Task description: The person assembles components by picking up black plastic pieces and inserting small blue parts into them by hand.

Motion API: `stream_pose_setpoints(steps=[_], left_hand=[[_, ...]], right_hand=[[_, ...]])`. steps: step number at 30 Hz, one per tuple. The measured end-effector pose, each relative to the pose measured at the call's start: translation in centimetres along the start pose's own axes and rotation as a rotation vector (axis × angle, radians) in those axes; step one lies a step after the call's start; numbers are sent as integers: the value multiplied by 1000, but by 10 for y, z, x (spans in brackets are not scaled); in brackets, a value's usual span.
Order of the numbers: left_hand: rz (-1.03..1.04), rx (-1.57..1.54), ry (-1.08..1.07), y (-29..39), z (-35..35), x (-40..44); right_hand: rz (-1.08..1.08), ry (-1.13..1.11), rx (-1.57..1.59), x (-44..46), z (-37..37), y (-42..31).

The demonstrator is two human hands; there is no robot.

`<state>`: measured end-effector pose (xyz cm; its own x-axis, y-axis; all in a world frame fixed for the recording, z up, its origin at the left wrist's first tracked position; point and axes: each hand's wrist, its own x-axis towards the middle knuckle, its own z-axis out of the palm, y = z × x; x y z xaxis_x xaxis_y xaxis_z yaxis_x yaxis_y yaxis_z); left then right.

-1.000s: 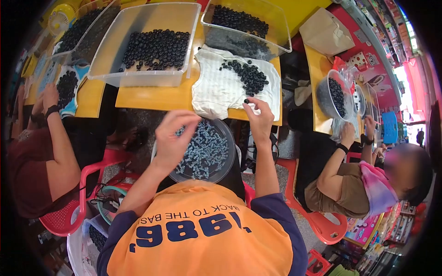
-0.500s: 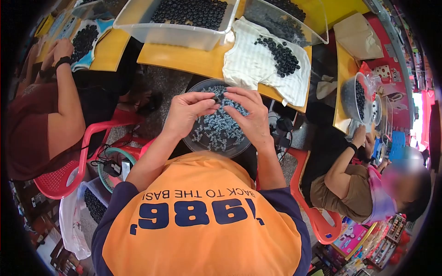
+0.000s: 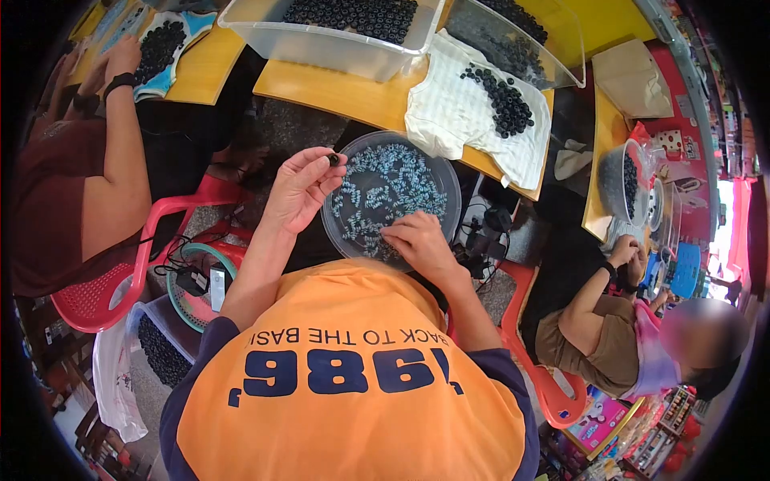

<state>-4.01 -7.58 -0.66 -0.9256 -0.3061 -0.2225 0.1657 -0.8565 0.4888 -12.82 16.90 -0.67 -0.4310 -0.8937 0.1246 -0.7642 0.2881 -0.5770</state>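
My left hand (image 3: 301, 188) is raised over the left rim of a clear round bowl (image 3: 454, 192). Its thumb and forefinger pinch a small round black plastic part (image 3: 334, 159). Inside the bowl lie many tiny bluish-silver pieces (image 3: 401, 170) that look like coil springs. Low in the bowl, my right hand (image 3: 421, 244) has its fingertips drawn together among these pieces; what they grip, if anything, is hidden. Beyond the bowl, a pile of similar black parts (image 3: 509, 108) rests on a white cloth garment (image 3: 437, 100).
A yellow table (image 3: 321, 92) carries a clear bin (image 3: 353, 54) of black parts and a second bin (image 3: 553, 68). Co-workers sit at left and right, hands at their own tables. A red chair (image 3: 148, 248), a teal-rimmed basket (image 3: 178, 276) and a tub of black parts (image 3: 164, 353) flank me.
My hands were together above the bowl; now they are apart. The left has moved left and up with the black part, and the right has dropped down into the springs.
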Motion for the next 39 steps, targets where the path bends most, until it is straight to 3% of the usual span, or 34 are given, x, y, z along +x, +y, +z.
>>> stream_pose_setpoints(steps=[2, 10, 23, 26, 28, 37, 39], left_hand=[[-31, 4, 13, -5, -3, -1], [-37, -27, 42, -2, -1, -3], [-53, 30, 22, -7, -6, -5], [-79, 32, 8, -10, -1, -6], [-121, 55, 3, -15, 1, -6], [-207, 103, -66, -27, 14, -9], [-199, 157, -61, -30, 16, -10]], right_hand=[[72, 92, 224, -3, -1, 9], [99, 229, -32, 15, -7, 15], [174, 154, -172, 35, 8, 4], [133, 253, -65, 33, -3, -5], [365, 291, 414, 32, -14, -17], [465, 343, 710, 31, -31, -29], [397, 354, 644, 34, -36, -35]])
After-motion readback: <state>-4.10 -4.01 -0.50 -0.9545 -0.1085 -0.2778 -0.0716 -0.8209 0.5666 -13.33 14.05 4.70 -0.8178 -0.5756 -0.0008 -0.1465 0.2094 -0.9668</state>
